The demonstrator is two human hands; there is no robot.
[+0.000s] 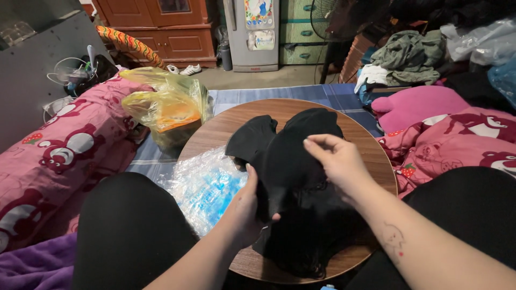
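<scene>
- The fingers (317, 142) of the right hand (336, 161) are pinched together on a fold of the black garment (293, 172), lifting its upper edge a little off the desk (215, 131).
- The left hand (247, 207) grips the same garment from the side at about 8 o'clock of the round top, thumb laid on the cloth and the other fingers curled under it.
- The black garment lies across the middle of the round wooden desk and runs down to its 6 o'clock rim, where part of it hangs over the edge; two rounded lobes point towards 12 o'clock.
- To handle it well, I would say both grips should stay on the cloth's edges and pull evenly, so the soft fabric opens flat and does not bunch.
- A crinkled clear plastic bag (201, 185) with blue print sits just beside the garment at 9 o'clock, touching the left hand's side and spilling off the rim.
- A yellow plastic bag (166, 107) stands off the desk at 10 o'clock, near but apart.
- Bare wood shows from 12 to 3 o'clock, the best open room for spreading cloth.
- The person's knees in black close in at 7 and 4 o'clock; the pink printed bedding (64, 150) and a pink cushion (416, 104) flank the sides.
</scene>
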